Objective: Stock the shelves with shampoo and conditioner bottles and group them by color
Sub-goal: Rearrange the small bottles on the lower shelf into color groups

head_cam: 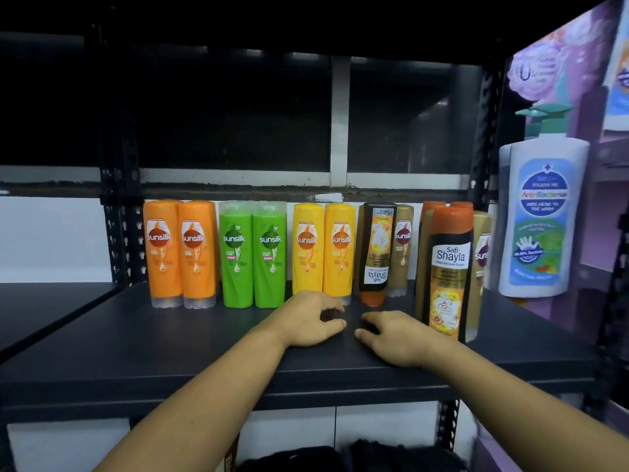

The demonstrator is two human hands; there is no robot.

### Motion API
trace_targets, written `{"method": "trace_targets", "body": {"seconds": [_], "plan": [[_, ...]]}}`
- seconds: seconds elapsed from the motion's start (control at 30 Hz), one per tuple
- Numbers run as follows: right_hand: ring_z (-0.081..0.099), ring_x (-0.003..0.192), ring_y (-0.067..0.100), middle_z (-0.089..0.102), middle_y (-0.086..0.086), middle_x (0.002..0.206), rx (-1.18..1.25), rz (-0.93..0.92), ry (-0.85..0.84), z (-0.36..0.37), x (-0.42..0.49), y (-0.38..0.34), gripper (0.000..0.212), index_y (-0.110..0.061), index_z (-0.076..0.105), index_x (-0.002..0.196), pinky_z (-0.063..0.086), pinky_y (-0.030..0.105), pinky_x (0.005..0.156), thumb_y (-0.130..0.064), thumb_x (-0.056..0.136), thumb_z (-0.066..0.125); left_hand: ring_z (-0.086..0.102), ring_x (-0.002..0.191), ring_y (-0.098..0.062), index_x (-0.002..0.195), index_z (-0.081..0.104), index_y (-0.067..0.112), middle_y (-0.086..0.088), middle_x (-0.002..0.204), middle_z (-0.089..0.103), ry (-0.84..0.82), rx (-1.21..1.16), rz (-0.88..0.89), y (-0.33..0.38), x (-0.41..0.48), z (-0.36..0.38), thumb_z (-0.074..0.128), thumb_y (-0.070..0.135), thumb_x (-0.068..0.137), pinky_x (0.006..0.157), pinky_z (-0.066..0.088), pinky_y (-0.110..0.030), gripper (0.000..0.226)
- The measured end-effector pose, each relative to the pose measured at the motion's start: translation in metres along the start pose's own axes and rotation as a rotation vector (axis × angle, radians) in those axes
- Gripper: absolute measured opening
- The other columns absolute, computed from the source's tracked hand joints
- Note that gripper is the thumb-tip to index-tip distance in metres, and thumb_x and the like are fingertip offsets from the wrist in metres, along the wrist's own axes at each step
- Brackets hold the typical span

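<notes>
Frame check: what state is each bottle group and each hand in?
orange bottles: upright, side by side.
green bottles: upright, side by side.
yellow bottles: upright, side by side.
rear Safi Shayla bottle: standing, label upside down.
front Safi Shayla bottle: upright, label readable.
left hand: empty.
right hand: empty.

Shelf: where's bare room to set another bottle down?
Bare: shelf front before the orange bottles and green bottles, left of the left hand; front right corner by the white pump bottle. Crowded: back right, around the upright Safi Shayla bottle.
</notes>
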State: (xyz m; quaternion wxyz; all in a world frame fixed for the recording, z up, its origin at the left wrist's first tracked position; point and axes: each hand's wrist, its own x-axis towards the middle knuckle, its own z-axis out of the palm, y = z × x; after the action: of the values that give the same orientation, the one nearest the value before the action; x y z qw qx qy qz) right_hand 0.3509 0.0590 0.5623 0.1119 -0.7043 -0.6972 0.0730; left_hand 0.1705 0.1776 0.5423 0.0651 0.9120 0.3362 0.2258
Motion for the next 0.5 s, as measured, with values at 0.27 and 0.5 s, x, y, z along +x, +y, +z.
{"method": "trace_targets", "body": {"seconds": [0.27, 0.5], "plan": [[0.031, 0.148, 0.025, 0.033, 0.007, 0.162, -0.059, -0.036, 0.004, 0.012, -0.011, 0.005, 0.060, -0.016, 0.038, 0.153, 0.027, 0.038, 0.120, -0.052, 0.105, 0.031, 0.041, 0.146, -0.015, 0.151, 0.051, 0.028, 0.008, 0.159, 0.046, -0.230, 0.070, -0.073, 0.009, 0.001, 0.002, 0.053, 0.062, 0.098, 0.122, 0.030, -0.033, 0.063], [0.037, 0.143, 0.026, 0.038, 0.005, 0.159, -0.104, -0.027, 0.063, 0.021, -0.012, 0.008, 0.061, -0.019, 0.042, 0.150, 0.033, 0.042, 0.116, -0.056, 0.103, 0.028, 0.059, 0.126, -0.012, 0.131, 0.070, 0.025, 0.007, 0.136, 0.067, -0.136, 0.041, 0.011, 0.014, 0.004, -0.003, 0.062, 0.050, 0.098, 0.108, 0.046, -0.032, 0.042]]}}
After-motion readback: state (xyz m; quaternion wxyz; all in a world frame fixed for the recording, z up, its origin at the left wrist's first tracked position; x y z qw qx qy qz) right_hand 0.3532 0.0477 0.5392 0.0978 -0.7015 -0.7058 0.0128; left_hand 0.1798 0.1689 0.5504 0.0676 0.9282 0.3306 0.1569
